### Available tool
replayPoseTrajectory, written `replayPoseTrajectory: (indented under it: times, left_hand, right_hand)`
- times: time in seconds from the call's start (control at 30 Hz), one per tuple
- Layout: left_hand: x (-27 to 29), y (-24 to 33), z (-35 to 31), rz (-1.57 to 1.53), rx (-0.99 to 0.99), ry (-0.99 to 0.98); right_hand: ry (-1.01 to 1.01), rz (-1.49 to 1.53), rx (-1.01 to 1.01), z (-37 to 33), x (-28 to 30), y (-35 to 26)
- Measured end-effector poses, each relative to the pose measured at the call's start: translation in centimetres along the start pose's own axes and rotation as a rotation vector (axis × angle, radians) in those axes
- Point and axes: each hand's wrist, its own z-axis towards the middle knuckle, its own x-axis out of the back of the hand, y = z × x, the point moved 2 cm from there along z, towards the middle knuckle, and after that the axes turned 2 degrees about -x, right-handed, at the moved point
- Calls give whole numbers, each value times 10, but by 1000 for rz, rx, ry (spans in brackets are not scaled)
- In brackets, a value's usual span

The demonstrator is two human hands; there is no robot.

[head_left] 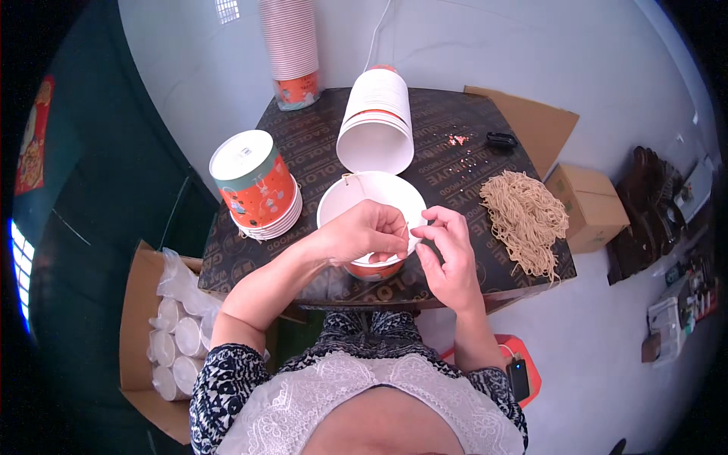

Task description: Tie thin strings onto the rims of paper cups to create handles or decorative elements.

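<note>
A paper bucket, white inside and orange outside, stands upright at the near edge of the table in front of me. A short loop of tan cord hangs at its far left rim. Over the bucket's right side, my left hand is closed, its fingers curled in a pinch. My right hand is at the right rim, thumb and bent fingers close together around the edge. Whatever lies between the fingertips of either hand is too small or hidden to make out.
Nested white buckets lie behind; upturned orange buckets stand left. A tall bucket stack rises at the back. Tan cords lie heaped right, near small scattered bits and a black object. A carton holds wrapped white tubs.
</note>
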Motion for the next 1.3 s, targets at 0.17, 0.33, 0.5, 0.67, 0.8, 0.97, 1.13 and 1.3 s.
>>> replayPoseTrajectory:
  times: [0.17, 0.33, 0.5, 0.67, 0.8, 0.97, 1.13, 1.3]
  left_hand:
    - [-1, -1, 1, 9, -6, -2]
    - [-2, -1, 2, 49, 14, 7]
    - [-1, -6, 5, -7, -15, 93]
    - [-3, -1, 2, 81, -24, 72]
    - [-7, -1, 0, 167, -77, 67]
    - [-12, -5, -4, 413, -210, 132]
    - [-27, -4, -12, 806, -447, 322]
    - [-34, -6, -16, 1014, -648, 412]
  right_hand:
    - [14, -12, 34, 3, -6, -3]
    - [86, -31, 67, 3, -9, -3]
    - [152, -58, 111, -9, -12, -8]
    - [131, -139, 253, -11, -10, -8]
    - [107, -151, 97, -7, -6, 5]
    - [53, -193, 51, -3, -6, 4]
    - [8, -166, -11, -3, -9, 5]
    - [-57, -187, -59, -2, -7, 1]
